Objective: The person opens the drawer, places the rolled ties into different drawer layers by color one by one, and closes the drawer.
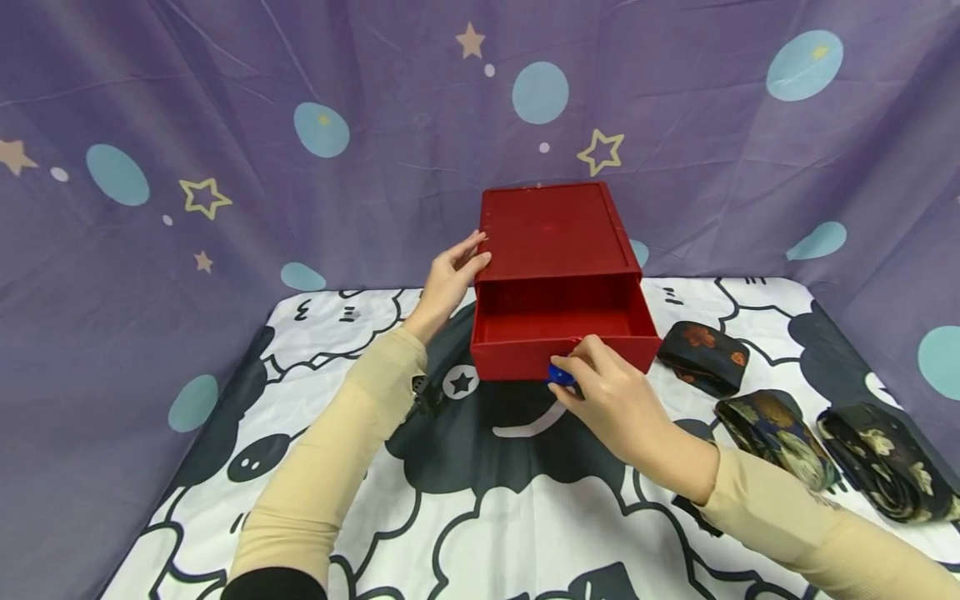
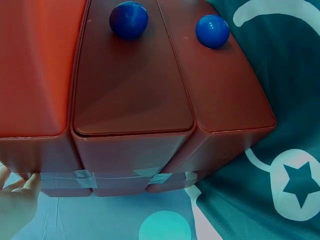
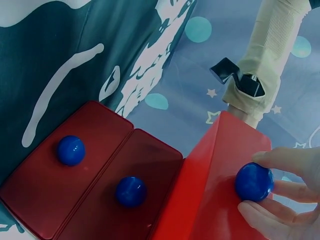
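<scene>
At the open drawer [image 1: 513, 363], the right hand [image 1: 617, 400] is pinching a blue knob [image 3: 251, 182] while the loosely extended left hand [image 1: 452, 282] is touching the cabinet [image 1: 555, 232].

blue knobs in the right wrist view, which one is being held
The knob on the pulled-out drawer: the right hand pinches it, while the left knob and middle knob sit untouched.

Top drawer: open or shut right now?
Open. The drawer stands out from the red box, its inside showing from above; the right hand pinches the drawer's blue knob.
</scene>
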`<action>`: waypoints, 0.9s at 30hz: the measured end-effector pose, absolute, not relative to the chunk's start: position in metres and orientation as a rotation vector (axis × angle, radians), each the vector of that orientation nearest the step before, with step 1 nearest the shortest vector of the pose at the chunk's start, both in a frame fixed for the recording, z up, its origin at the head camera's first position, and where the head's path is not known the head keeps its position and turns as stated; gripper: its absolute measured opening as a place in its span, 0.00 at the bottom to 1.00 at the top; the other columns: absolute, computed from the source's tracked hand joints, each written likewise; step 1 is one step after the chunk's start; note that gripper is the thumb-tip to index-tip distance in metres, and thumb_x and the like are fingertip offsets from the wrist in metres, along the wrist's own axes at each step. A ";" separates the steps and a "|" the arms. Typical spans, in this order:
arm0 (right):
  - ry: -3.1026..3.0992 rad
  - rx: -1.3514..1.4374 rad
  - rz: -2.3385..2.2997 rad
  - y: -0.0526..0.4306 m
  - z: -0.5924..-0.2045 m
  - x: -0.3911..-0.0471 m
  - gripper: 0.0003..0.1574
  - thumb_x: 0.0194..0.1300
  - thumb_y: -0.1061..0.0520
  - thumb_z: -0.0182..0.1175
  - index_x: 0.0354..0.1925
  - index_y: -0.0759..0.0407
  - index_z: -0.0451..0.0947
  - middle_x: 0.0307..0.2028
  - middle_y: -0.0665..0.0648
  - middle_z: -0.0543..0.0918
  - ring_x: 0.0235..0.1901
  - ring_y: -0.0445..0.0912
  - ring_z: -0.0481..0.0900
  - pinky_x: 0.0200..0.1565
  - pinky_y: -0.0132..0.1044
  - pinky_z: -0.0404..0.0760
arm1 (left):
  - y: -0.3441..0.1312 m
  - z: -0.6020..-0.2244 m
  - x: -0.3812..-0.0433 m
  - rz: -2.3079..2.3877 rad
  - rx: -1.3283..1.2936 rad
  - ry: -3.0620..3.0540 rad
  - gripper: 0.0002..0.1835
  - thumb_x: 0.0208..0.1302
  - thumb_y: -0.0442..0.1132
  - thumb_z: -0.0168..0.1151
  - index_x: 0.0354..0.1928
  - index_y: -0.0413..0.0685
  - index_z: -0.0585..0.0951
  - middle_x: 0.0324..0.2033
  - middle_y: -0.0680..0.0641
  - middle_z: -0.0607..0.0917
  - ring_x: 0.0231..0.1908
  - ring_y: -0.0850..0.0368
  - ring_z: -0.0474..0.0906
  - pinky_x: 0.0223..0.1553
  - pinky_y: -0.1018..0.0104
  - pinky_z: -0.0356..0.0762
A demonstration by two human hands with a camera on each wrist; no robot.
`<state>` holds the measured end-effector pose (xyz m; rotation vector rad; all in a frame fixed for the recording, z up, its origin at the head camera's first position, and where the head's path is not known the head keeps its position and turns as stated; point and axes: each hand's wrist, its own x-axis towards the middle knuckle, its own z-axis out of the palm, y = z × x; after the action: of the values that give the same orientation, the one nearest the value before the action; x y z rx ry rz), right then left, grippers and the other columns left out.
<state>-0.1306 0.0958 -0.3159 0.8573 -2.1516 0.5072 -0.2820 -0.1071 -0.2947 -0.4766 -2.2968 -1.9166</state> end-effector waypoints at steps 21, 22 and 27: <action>-2.152 0.887 0.524 0.094 -0.317 -0.117 0.23 0.32 0.62 0.75 0.33 0.65 0.81 0.28 0.57 0.73 0.26 0.45 0.76 0.28 0.35 0.81 | -0.108 -0.294 -0.281 -1.900 -0.480 -2.314 0.24 0.61 0.36 0.54 0.60 0.40 0.67 0.63 0.46 0.61 0.61 0.56 0.60 0.58 0.73 0.61; -2.152 0.886 0.524 0.094 -0.317 -0.117 0.23 0.32 0.62 0.75 0.33 0.65 0.81 0.28 0.57 0.73 0.26 0.45 0.76 0.28 0.35 0.81 | -0.107 -0.294 -0.281 -1.898 -0.477 -2.316 0.24 0.61 0.36 0.54 0.60 0.41 0.67 0.63 0.46 0.61 0.61 0.56 0.60 0.58 0.73 0.61; -2.160 0.882 0.517 0.095 -0.317 -0.115 0.24 0.32 0.62 0.75 0.33 0.65 0.82 0.29 0.57 0.73 0.27 0.45 0.76 0.28 0.35 0.81 | -0.107 -0.294 -0.281 -1.890 -0.470 -2.308 0.23 0.61 0.35 0.54 0.60 0.40 0.67 0.63 0.47 0.62 0.61 0.56 0.60 0.57 0.74 0.62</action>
<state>-0.1155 0.0949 -0.3172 0.8824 -2.1596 0.5175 -0.2812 -0.1066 -0.2944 -0.4697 -2.3078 -1.8896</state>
